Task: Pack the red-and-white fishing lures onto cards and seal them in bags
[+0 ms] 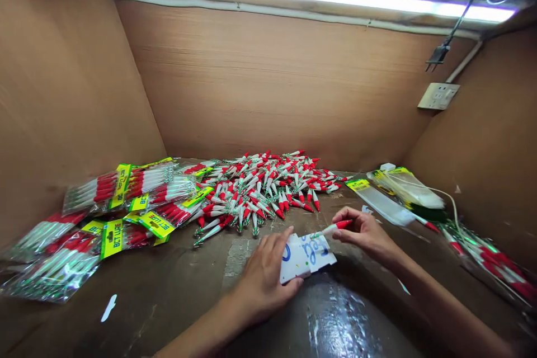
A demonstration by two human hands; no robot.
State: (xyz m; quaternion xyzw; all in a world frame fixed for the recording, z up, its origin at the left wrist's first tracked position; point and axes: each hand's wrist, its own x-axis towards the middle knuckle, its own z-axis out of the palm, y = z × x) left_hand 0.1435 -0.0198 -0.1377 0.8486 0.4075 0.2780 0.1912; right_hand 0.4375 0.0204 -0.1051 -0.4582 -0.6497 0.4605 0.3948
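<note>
My left hand point(268, 268) grips the left end of a small white block point(300, 268) with blue handwriting on it, thumb at the near edge and fingers at the far one. Between the thumb and fingers of my right hand point(364, 230) is the red end of a red-and-white fishing lure point(331, 229). This lure points left, its hooked end over the top of the block; I cannot tell whether they touch. Just beyond both hands spreads a heap of loose red-and-white fishing lures point(268, 184) with green hooks.
Packed lures with yellow labels point(113, 238) are piled at left. On the right lie an open plastic bag point(384, 204), a stack of bags point(411, 190) and more lures point(495, 263). A plug point(438, 55) hangs above. Wooden panels point(268, 84) enclose the worktop.
</note>
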